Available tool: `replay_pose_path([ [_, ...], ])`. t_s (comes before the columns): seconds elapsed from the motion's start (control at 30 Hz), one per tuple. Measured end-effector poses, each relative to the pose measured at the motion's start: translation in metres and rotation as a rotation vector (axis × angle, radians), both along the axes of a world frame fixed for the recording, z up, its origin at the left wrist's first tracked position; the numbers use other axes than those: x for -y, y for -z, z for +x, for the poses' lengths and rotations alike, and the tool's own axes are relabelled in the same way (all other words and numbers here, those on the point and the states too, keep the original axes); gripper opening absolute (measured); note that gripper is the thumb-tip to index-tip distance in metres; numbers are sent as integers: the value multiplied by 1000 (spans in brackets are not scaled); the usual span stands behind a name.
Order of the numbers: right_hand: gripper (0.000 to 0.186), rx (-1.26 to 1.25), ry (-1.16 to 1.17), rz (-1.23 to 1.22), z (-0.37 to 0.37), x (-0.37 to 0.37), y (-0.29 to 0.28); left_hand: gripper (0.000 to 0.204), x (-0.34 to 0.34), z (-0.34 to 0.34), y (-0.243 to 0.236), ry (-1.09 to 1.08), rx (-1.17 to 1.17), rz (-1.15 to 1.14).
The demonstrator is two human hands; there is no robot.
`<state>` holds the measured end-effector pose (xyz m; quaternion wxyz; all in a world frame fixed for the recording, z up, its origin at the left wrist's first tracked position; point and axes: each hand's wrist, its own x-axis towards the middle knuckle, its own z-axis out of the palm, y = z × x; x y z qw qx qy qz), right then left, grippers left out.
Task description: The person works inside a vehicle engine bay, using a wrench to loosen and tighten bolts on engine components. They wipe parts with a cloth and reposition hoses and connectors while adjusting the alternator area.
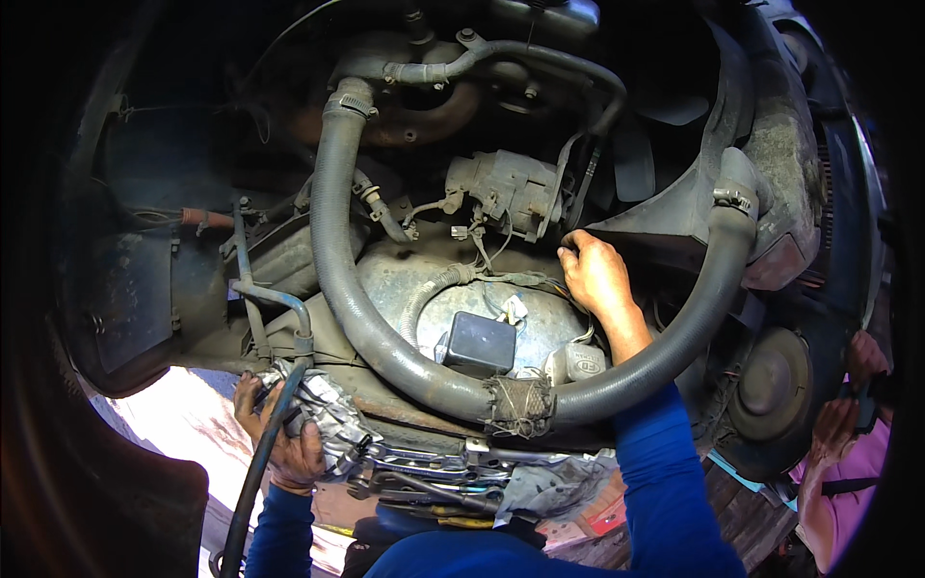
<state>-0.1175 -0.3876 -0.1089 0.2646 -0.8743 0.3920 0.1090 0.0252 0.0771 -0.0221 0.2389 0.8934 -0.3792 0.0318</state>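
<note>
Blue shirt (462,561) is closest to my camera, along the bottom edge, with both arms heading out from it. Right arm reaches well forward beneath the fat hose (409,371), which swings across in a big U and blocks my view of the forearm partway. Up past it, the right grip (599,277) has its fingers curled just beside the lower right of the alternator (506,193), which sits near the middle, beyond the hose's bend. Can't tell if those fingers hold anything; the tips are hidden.

Left arm is bent lower, palm side showing, with the left grip (289,455) against a silvery crumpled bundle (332,419). A thin hose (258,472) cuts in front of it, so no idea whether it's clamped on something or just resting.

Also around: black box (482,341) inside the U, wire-bound patch (520,406) on the fat hose, wrenches (424,460) and a grey rag (549,489) nearer me, plus another person's pink sleeve (853,472) at far right.
</note>
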Motion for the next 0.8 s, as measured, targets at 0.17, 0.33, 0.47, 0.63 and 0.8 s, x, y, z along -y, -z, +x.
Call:
replay_pose_path([
  [0.17, 28, -1, -32, 53, -6, 5, -3, 62, 0, 0, -1, -10, -15, 7],
  [0.33, 33, -64, -165, 32, -34, 7, -27, 59, 2, 0, -1, -1, -7, -8],
  [0.47, 33, -72, -130, -53, -73, -6, -61, 58, 4, 1, -3, 37, 81, 19],
  [0.63, 31, 106, -113, -253, -123, -52, -129, 53, 7, -2, -4, -13, 26, 25],
  [0.8, 34, 301, -27, -73, -166, -130, -195, 51, 10, 3, 1, 8, 112, 22],
])
